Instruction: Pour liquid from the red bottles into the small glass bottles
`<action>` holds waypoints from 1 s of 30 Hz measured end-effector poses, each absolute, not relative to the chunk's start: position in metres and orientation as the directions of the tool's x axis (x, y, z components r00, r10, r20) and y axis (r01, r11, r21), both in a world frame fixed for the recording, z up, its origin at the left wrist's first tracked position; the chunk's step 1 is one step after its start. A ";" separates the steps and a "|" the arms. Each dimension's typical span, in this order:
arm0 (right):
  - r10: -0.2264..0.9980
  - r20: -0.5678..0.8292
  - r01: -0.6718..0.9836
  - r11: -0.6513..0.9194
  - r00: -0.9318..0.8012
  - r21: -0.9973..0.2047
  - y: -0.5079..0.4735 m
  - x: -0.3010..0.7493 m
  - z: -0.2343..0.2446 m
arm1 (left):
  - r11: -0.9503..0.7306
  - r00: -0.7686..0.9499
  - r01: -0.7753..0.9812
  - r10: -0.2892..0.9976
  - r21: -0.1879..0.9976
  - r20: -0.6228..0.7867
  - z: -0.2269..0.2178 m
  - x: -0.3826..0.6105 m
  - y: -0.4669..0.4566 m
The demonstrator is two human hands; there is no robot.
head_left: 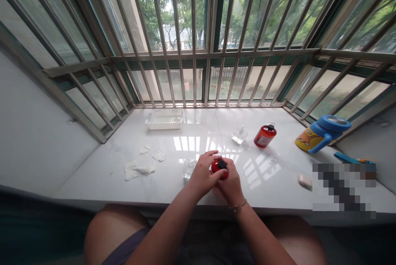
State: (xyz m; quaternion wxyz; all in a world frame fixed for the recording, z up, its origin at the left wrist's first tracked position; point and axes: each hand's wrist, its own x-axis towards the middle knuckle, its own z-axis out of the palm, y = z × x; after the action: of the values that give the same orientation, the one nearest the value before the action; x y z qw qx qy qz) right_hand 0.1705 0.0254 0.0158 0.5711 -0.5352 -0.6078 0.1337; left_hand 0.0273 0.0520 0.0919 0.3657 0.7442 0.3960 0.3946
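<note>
Between my two hands, near the front edge of the white counter, is a red bottle (215, 167) with a black cap (222, 164). My right hand (231, 180) wraps the bottle from the right side. My left hand (202, 173) closes on it from the left, its thumb across the front just below the cap. Partly hidden behind my left hand stands a clear glass bottle (188, 167). Farther back on the right are a second clear glass bottle (239, 135) and another red bottle (265, 136) with a label and black cap.
A white perforated basket (164, 120) sits by the barred window. Crumpled white tissues (137, 170) lie to the left. On the right are a blue and yellow cup (321, 133) with a handle, a small pale rounded object (305, 181) and a blurred-out patch.
</note>
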 end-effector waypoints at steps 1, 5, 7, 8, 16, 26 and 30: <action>0.802 0.552 0.502 0.390 0.226 -0.772 0.026 0.170 0.016 | -0.421 0.388 0.300 0.873 0.856 0.294 0.092 0.027 0.052; 0.795 0.561 0.500 0.398 0.229 -0.769 0.027 0.170 0.014 | -0.378 0.348 0.289 0.897 0.879 0.271 0.093 0.025 0.050; 0.791 0.566 0.499 0.403 0.230 -0.767 0.027 0.170 0.013 | -0.350 0.331 0.292 0.910 0.890 0.250 0.094 0.025 0.049; 0.791 0.567 0.501 0.403 0.231 -0.766 0.027 0.170 0.013 | -0.351 0.340 0.294 0.908 0.889 0.246 0.094 0.025 0.049; 0.792 0.566 0.494 0.407 0.228 -0.768 0.027 0.171 0.012 | -0.351 0.319 0.307 0.914 0.884 0.252 0.092 0.025 0.050; 0.802 0.550 0.471 0.402 0.232 -0.785 0.027 0.172 0.012 | -0.431 0.359 0.292 0.877 0.854 0.320 0.096 0.027 0.051; 0.809 0.538 0.470 0.389 0.237 -0.792 0.026 0.171 0.012 | -0.443 0.317 0.249 0.877 0.861 0.360 0.097 0.029 0.050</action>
State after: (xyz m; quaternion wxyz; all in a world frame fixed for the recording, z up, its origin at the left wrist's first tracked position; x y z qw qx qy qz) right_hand 0.1710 0.0263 0.0124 0.5783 -0.5330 -0.6000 0.1463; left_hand 0.0289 0.0500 0.0975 0.3587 0.7279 0.3869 0.4379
